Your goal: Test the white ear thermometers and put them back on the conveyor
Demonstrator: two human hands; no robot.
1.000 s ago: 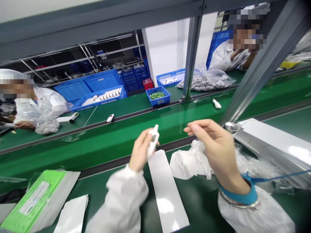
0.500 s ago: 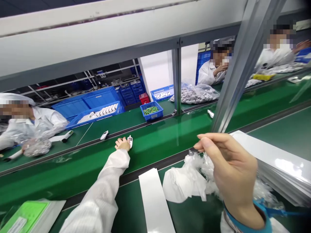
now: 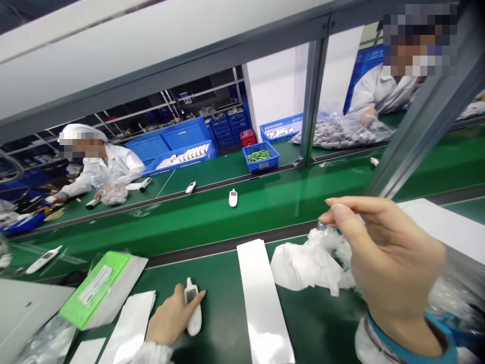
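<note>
My left hand (image 3: pixel 170 313) is closed around a white handheld thermometer-like device (image 3: pixel 194 323) with a small grey screen and a narrow tip. It lies at the near green worktop, the thumb across its right side. A second such device (image 3: pixel 233 198) rests on the green belt with its tip pointing away. My right hand (image 3: pixel 390 263) is raised at the right, its thumb and fingertips pinched together. Whatever they hold, if anything, is hard to make out. Crumpled white wrapping (image 3: pixel 306 265) and clear plastic lie beneath and behind it.
White flat strips (image 3: pixel 263 303) lie between my hands. A green-topped packet (image 3: pixel 102 288) is at the left. Beyond the belt (image 3: pixel 273 212) stand a blue bin (image 3: pixel 261 164) of green parts, a bag of grey parts (image 3: pixel 341 134) and two co-workers. A metal post (image 3: pixel 424 106) rises at the right.
My left hand has let go of the device on the belt and come back to the near worktop, onto another one. My right hand keeps its pinch. The view has shifted left.
</note>
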